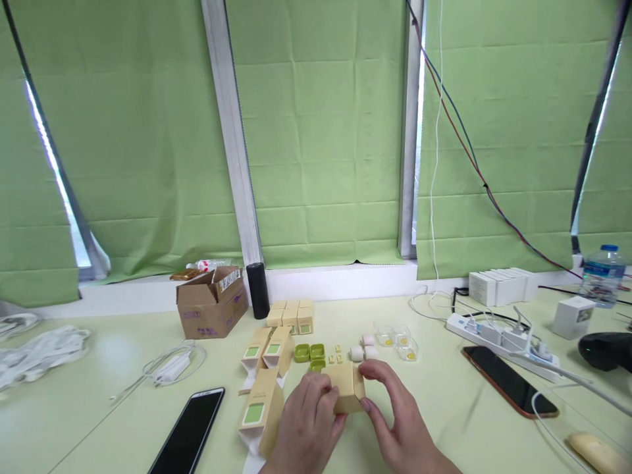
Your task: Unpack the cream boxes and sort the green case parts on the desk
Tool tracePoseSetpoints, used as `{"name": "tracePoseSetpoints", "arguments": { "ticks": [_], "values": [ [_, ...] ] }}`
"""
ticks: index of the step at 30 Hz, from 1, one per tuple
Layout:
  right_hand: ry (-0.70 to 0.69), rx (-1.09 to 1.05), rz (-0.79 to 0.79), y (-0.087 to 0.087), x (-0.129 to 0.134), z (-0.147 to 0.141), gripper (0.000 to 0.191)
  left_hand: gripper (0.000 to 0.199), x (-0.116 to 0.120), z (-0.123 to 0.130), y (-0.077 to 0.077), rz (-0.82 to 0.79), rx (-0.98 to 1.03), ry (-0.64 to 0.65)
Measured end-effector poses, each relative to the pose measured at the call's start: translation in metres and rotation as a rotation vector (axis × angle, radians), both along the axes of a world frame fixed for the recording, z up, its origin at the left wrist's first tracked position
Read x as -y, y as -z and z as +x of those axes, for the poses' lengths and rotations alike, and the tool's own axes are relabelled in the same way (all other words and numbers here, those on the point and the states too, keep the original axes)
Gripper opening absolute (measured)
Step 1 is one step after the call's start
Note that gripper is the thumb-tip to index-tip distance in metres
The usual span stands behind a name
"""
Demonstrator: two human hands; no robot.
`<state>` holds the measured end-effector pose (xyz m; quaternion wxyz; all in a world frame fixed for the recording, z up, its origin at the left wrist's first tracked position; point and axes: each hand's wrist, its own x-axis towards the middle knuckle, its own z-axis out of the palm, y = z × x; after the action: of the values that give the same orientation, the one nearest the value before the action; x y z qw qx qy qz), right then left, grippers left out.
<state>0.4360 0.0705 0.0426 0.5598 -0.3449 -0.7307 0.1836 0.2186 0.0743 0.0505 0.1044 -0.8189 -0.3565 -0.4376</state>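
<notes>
Between my two hands is a small tan cardboard box [342, 387], held just above the table. My left hand [312, 411] is wrapped round its left side. At its right end, the thumb and forefinger of my right hand [399, 418] pinch the edge. Left of my hands lie several open tan boxes [261, 408] with green label squares. Beyond the held box are small green square trays [316, 353], tiny yellow pieces [338, 359], white rounded pieces [364, 350] and clear cups [401, 337].
Closed tan boxes [291, 316] stand further back, near a brown carton [212, 303] and a black cylinder [257, 289]. A phone [190, 431] lies at left, another phone [508, 380] at right beside a power strip [498, 337]. Cables [162, 365] and white small boxes [501, 286] are also on the table.
</notes>
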Motion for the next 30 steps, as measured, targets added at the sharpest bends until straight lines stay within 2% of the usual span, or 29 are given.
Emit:
{"name": "tracePoseSetpoints", "arguments": {
  "ticks": [5,9,18,30],
  "values": [
    [0.041,0.116,0.127,-0.001,-0.001,0.001,0.047,0.024,-0.001,0.007,-0.005,0.314,-0.064,-0.056],
    [0.075,0.192,0.158,-0.003,0.001,0.002,0.050,0.016,0.001,0.012,-0.012,0.398,-0.126,-0.115],
    [0.095,0.263,0.157,-0.005,0.004,0.003,0.054,0.021,0.004,0.013,-0.011,0.394,-0.209,-0.130],
    [0.068,0.287,0.134,-0.010,0.004,0.002,0.050,0.030,0.005,0.013,-0.011,0.294,-0.277,-0.123]
  ]
}}
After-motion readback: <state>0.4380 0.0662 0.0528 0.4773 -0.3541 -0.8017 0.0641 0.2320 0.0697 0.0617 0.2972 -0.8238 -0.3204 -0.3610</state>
